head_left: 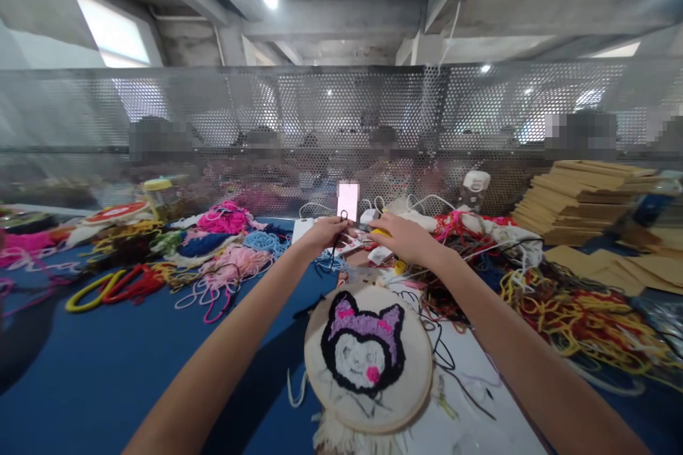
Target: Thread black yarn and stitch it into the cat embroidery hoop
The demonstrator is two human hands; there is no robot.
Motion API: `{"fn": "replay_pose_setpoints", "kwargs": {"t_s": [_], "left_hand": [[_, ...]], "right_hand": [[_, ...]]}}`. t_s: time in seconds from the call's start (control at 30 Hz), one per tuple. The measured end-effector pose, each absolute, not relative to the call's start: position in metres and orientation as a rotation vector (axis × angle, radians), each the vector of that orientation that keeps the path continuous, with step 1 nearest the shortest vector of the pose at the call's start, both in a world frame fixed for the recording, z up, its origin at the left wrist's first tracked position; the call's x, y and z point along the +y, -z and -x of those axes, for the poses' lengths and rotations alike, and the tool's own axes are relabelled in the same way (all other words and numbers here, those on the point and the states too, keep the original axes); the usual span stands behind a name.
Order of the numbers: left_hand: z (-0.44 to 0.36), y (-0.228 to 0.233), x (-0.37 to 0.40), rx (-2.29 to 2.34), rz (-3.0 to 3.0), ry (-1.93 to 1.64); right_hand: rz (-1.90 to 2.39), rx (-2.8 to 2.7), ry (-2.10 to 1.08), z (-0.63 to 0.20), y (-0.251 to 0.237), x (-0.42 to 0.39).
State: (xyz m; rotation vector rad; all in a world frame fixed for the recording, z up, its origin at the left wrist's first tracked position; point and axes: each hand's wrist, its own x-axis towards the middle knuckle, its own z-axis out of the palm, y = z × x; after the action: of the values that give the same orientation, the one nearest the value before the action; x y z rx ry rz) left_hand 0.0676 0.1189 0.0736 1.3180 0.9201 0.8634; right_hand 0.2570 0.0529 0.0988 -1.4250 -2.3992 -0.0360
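My left hand [328,233] is reached forward over the table, its fingers closed on a strand of black yarn [335,250] that hangs below them. Beside it on the right, my right hand [408,238] is wrapped round a yellow-handled tool [380,232] with a greyish end pointing left. The tool's exact kind is hard to make out. Nearer to me, between my forearms, lies a round embroidery hoop [419,370] with cream cloth. On the cloth is a tufted character [363,345] in black, purple, white and pink yarn.
Tangled yarn [235,270] in pinks and blues lies left; yellow and red yarn [565,306] lies right. Yellow-handled scissors [88,293] rest at left. A lit phone [348,200] stands ahead, before a perforated metal screen [299,121]. Brown envelopes [576,195] are piled at right.
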Motion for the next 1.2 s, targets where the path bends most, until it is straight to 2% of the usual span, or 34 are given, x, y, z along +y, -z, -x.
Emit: {"fn": "replay_pose_setpoints", "kwargs": {"t_s": [0.53,0.9,1.1,1.2], "left_hand": [[-0.087,-0.071,0.101,0.981,-1.802,-0.777],[-0.091,-0.06,0.109,1.048,-1.988,-0.961],[-0.1,-0.063,0.091,0.962,-1.987,-0.908],[-0.091,-0.075,0.094,0.972,-1.916,-0.893]], "right_hand": [[1.56,-2.337,0.295,-0.258,-0.09,0.058],[1.777,-2.148,0.467,-0.243,-0.083,0.056],[2.092,-1.767,0.51,-0.325,-0.113,0.059],[2.042,-1.629,0.5,-0.367,-0.133,0.051]]}}
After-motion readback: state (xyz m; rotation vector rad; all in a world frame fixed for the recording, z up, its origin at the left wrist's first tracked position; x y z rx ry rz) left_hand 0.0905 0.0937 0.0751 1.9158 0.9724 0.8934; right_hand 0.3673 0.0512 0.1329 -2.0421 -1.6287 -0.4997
